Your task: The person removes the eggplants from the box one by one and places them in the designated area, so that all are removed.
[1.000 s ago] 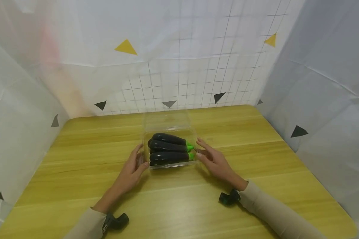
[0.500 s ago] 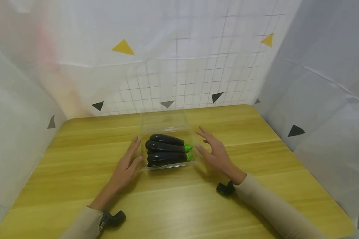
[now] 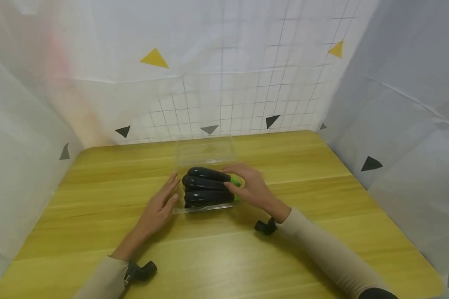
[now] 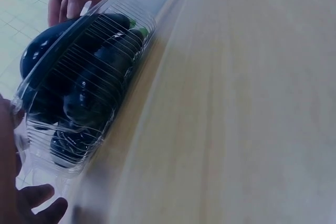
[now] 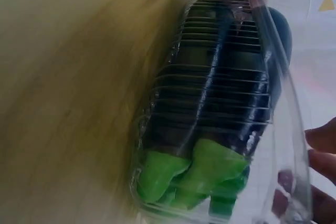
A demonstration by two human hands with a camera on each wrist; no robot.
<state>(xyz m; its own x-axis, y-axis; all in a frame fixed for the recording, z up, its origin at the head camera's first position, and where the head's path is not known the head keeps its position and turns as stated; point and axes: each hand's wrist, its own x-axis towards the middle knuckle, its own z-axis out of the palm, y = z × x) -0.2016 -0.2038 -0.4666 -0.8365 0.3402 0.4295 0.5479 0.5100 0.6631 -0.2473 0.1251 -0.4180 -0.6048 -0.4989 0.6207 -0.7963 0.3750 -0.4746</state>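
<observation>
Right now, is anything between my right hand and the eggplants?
From above, nothing visible: the lid is folded back and your right hand is over the stem ends of the eggplants. From the side, the clear container wall stands between.

Clear box [image 3: 205,209], access chk: Front: passable, broad run of worktop [image 3: 217,253] betw. sleeves [image 3: 321,245] up to front rim. Above: open drop over centre & L portion; R end obstr. by R hand [image 3: 252,189], reaching over the rim. L end: obstr. by L hand [image 3: 159,207], just beside the wall; contact unconf. Rear: raised lid [image 3: 205,149] in way, nr back sheet [image 3: 209,99]. Inside: eggplants [image 3: 205,183] pkd tight, min. finger room betw. Outer sides, L & R of hands: wide passage.
</observation>
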